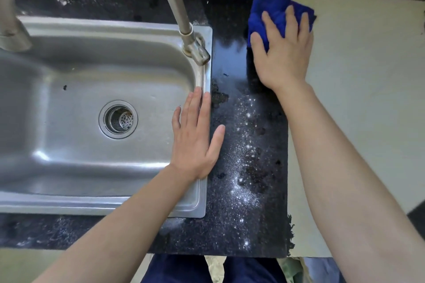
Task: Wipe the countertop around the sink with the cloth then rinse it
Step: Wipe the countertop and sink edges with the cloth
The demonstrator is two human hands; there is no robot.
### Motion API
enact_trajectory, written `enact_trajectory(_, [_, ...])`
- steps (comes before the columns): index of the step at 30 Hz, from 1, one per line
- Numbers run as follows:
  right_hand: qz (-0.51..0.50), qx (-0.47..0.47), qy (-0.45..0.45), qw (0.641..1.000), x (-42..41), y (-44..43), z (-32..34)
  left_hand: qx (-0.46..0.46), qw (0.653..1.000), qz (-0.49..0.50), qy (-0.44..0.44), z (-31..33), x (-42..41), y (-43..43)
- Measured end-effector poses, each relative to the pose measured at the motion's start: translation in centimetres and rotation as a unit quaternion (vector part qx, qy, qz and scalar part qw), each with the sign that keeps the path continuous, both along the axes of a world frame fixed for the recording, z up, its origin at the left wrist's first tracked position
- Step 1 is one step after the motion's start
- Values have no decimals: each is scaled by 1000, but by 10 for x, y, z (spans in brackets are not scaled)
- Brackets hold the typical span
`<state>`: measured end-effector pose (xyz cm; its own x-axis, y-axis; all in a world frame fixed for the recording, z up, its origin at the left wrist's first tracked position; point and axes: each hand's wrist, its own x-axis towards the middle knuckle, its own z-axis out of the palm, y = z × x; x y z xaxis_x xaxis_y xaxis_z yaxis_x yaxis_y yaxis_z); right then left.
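Right hand [282, 53], fingers spread flat, is pressing crumpled blue cloth [273, 11] at 1 o'clock, at right edge of black speckled stone tabletop [230, 232]. Left hand [195, 140] is lying flat on right rim of stainless steel sink [115, 26]. White-dusted strip [246, 167] is running between.

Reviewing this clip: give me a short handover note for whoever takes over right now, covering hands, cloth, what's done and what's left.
Right hand: flat, pressing the cloth on the countertop, far right of the sink.
Left hand: flat on the sink's right rim, holding nothing.
Done: the strip beside the cloth looks dark and wiped.
Left: white specks on the near stretch, then rinse the cloth; no water shows at the faucet.
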<state>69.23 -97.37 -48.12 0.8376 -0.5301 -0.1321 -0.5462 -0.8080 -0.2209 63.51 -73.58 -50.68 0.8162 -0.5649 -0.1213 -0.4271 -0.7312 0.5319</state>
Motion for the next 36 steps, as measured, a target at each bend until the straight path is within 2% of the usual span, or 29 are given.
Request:
enact_trajectory(5, [106, 15, -34, 994, -1, 55, -10, -21, 1000, 7, 4, 0, 1, -1])
enact_trajectory(11, [128, -8, -22, 992, 87, 47, -6, -41, 999, -1, 1, -2, 1, 0])
enact_trajectory(13, [136, -8, -22, 990, 93, 48, -6, -34, 999, -2, -3, -2, 1, 0])
enact_trajectory(16, [142, -11, -26, 989, 62, 14, -9, -26, 1000, -4, -2, 0, 0, 1])
enact_trajectory(20, [78, -21, 2, 997, 23, -35, -5, -28, 1000, -3, -1, -1, 1, 0])
enact_trajectory(23, [74, -5, 7, 997, -2, -3, -2, -30, 1000, -1, -1, 0, 1, 1])
enact_trajectory(26, [143, 31, -17, 989, -59, 43, -2, -40, 999, -2, -1, -1, 1, 2])
enact_trajectory(29, [189, 38, 0, 981, -99, 66, -2, -45, 999, -5, 1, -2, 2, 2])
enact_trajectory(32, [193, 38, 42, 980, -61, 58, 4, -36, 999, -7, -4, -2, 2, 3])
enact_trajectory(36, [134, 57, 63, 987, 33, 39, 8, 7, 1000, -1, -14, -3, 0, 2])
